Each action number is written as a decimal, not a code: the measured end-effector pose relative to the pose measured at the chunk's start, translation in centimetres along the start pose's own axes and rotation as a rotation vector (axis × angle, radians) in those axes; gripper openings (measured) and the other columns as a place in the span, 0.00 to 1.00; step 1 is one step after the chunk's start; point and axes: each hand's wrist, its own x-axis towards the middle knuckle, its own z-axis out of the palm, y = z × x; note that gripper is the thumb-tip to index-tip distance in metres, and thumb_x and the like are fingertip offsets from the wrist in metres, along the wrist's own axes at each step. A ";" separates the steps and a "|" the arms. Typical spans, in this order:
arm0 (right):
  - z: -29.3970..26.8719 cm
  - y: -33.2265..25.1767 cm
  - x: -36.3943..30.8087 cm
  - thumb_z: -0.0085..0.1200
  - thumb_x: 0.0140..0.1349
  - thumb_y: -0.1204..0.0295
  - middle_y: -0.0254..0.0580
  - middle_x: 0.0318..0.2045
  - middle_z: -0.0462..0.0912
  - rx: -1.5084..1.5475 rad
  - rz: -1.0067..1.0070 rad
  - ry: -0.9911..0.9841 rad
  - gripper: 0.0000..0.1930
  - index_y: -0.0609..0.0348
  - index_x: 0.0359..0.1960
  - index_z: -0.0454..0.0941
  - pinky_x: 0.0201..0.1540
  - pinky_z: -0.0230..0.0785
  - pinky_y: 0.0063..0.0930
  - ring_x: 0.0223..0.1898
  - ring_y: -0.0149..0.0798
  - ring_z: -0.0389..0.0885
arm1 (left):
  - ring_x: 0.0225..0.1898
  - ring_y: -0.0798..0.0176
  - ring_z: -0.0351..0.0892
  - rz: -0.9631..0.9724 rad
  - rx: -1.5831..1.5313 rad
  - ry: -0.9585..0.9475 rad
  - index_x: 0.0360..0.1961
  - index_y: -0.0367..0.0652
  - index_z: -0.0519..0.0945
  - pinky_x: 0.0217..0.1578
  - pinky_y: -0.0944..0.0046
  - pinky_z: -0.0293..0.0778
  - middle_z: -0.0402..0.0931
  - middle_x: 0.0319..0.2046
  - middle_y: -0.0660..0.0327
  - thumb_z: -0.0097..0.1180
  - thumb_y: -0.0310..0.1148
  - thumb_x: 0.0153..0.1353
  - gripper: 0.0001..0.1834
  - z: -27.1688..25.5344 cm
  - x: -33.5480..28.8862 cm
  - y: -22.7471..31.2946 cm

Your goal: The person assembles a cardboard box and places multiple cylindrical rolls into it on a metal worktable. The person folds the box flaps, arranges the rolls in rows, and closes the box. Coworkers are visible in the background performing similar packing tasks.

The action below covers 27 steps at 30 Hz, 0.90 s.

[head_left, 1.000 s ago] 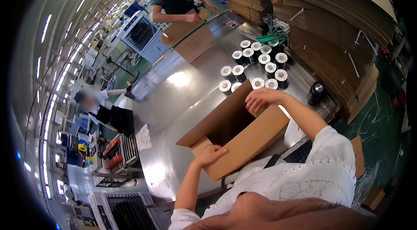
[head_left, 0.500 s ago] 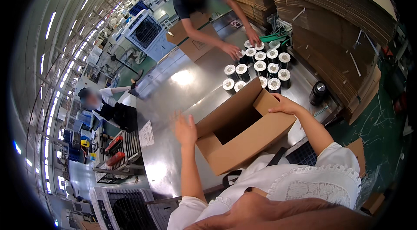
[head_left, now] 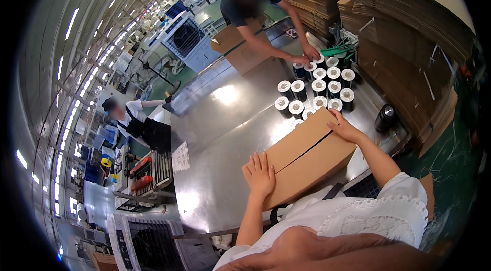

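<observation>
1. Left hand (head_left: 260, 176) is laid flat, palm down and fingers slightly parted, on the top of a cardboard box (head_left: 307, 156), close to its left end; nothing is gripped by it.
2. Right hand (head_left: 343, 127) is set at the opposite end of the box, its fingers bent at the top edge; whether the cardboard is clamped there or only pressed cannot be told.
3. The cardboard box is placed lengthwise along the near edge of the counter (head_left: 204, 184).
4. Its top flaps are folded down, and a narrow dark gap is left between them.
5. Beyond the box, toward the right edge, a cluster of dark cylinders (head_left: 334, 87) with silvery-white tops is stood upright; the nearest ones are partly hidden by the box.
6. A separate black cylinder (head_left: 385, 117) is seen by the right edge, toward the near corner, apart from the cluster.
7. At the far edge an open carton (head_left: 245, 56) is stood; both arms of a co-worker (head_left: 232, 9) are stretched over to the far end of the cluster.
8. White paper (head_left: 180, 157) is laid by the left edge.
9. Flat cardboard (head_left: 399, 56) is stacked high along the right edge.
</observation>
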 end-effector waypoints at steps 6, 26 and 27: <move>1.8 -6.4 2.6 0.59 0.57 0.52 0.58 0.64 0.62 -0.916 -0.194 0.138 0.35 0.64 0.60 0.66 0.67 0.52 0.48 0.67 0.54 0.58 | 0.63 0.48 0.59 0.008 -0.039 0.096 0.64 0.43 0.64 0.61 0.43 0.48 0.64 0.60 0.49 0.42 0.43 0.64 0.28 -1.0 -0.5 0.4; 15.7 -4.2 8.9 0.40 0.64 0.45 0.53 0.38 0.84 -0.993 -0.123 -0.479 0.29 0.57 0.38 0.84 0.48 0.71 0.47 0.43 0.55 0.81 | 0.40 0.46 0.75 -0.220 -0.204 0.196 0.35 0.42 0.82 0.52 0.48 0.60 0.80 0.33 0.52 0.40 0.38 0.64 0.17 2.8 3.1 0.6; 15.5 -4.3 8.8 0.40 0.64 0.45 0.53 0.38 0.84 -0.982 -0.134 -0.488 0.28 0.57 0.38 0.84 0.48 0.71 0.47 0.42 0.55 0.81 | 0.40 0.47 0.75 -0.220 -0.215 0.201 0.35 0.42 0.82 0.52 0.48 0.60 0.80 0.33 0.52 0.41 0.38 0.64 0.17 3.0 3.1 0.6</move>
